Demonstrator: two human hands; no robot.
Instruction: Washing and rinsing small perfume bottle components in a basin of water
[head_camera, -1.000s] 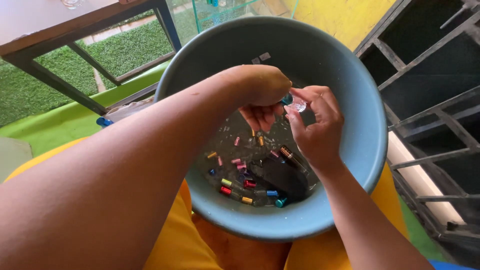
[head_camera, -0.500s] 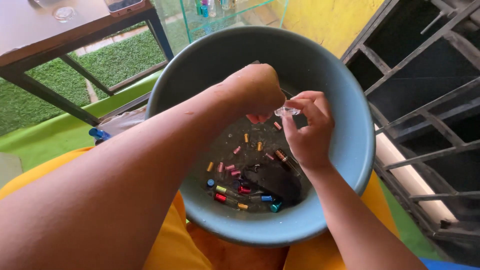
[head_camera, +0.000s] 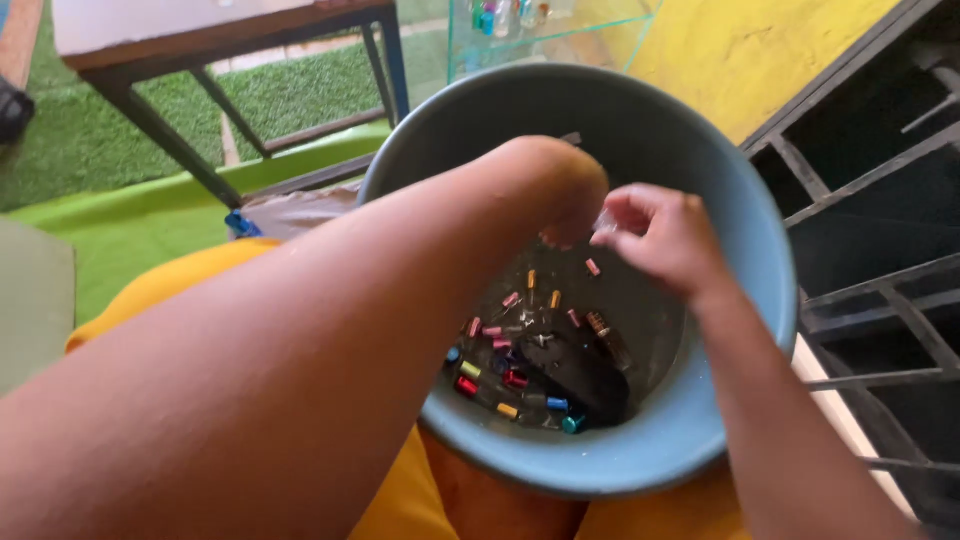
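Right hand (head_camera: 665, 238): fingers curled together, pinched on a small clear object (head_camera: 604, 222), probably glass; blurred.
Left hand (head_camera: 560, 195): fingertips hidden behind the wrist; grip cannot be told. It is held just beside the clear object.
Position: both hands are held above the blue basin (head_camera: 720, 420).
Basin contents: roughly fifteen small coloured caps (head_camera: 505, 378), one black piece (head_camera: 580, 368), shallow water.
Behind the basin: a glass case (head_camera: 540, 30) with small bottles.

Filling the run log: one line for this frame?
left hand: at clear piece | right hand: pinching clear piece | over blue basin | coloured caps in water
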